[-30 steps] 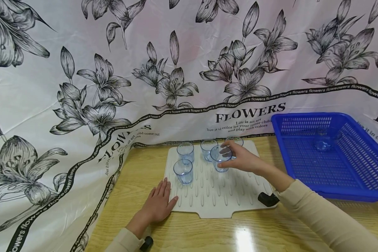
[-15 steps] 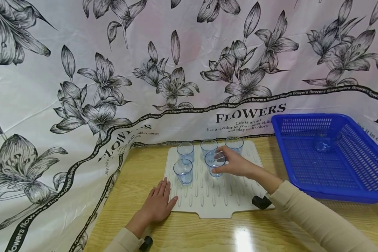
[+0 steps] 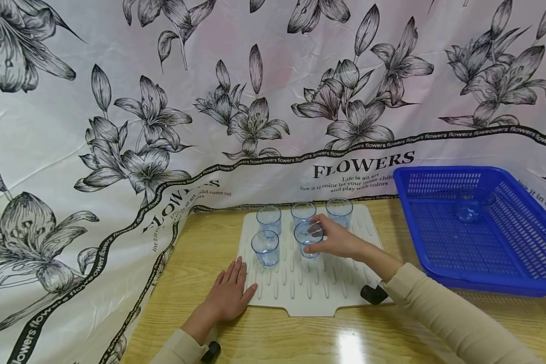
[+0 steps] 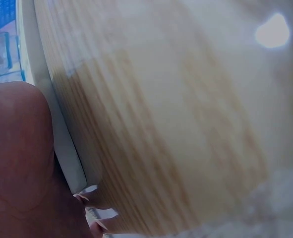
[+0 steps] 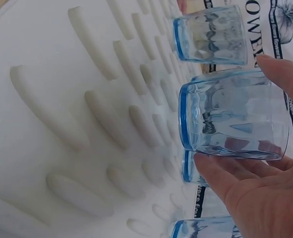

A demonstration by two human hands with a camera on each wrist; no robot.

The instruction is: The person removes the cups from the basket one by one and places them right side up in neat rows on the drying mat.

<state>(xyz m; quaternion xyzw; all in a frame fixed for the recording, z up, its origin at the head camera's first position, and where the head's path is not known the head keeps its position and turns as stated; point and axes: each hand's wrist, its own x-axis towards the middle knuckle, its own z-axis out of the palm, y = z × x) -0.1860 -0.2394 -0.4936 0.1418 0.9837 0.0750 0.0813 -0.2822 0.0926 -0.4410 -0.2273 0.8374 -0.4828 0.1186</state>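
My right hand point(image 3: 334, 240) grips a clear blue-tinted drinking glass point(image 5: 225, 119), thumb on one side and fingers on the other, upright at the white ribbed draining board point(image 3: 309, 298). Another such glass point(image 3: 265, 250) stands to its left. Behind them is a back row: a left glass point(image 3: 268, 218), a middle glass point(image 3: 302, 210) partly covered by the held one, and a right glass point(image 3: 340, 212). My left hand point(image 3: 227, 296) lies flat with straight fingers at the board's left edge. In the left wrist view, part of that hand point(image 4: 17, 158) fills the lower left, beside the board's edge.
A blue plastic basket point(image 3: 416, 242) stands to the right, with one more glass point(image 3: 467, 210) inside. The wooden table point(image 3: 182, 263) surrounds the board. A flower-printed cloth point(image 3: 255, 182) hangs behind and along the left side.
My right hand has moved the held glass left and toward me, away from the back-right glass and in front of the middle one. My left hand stays in place.
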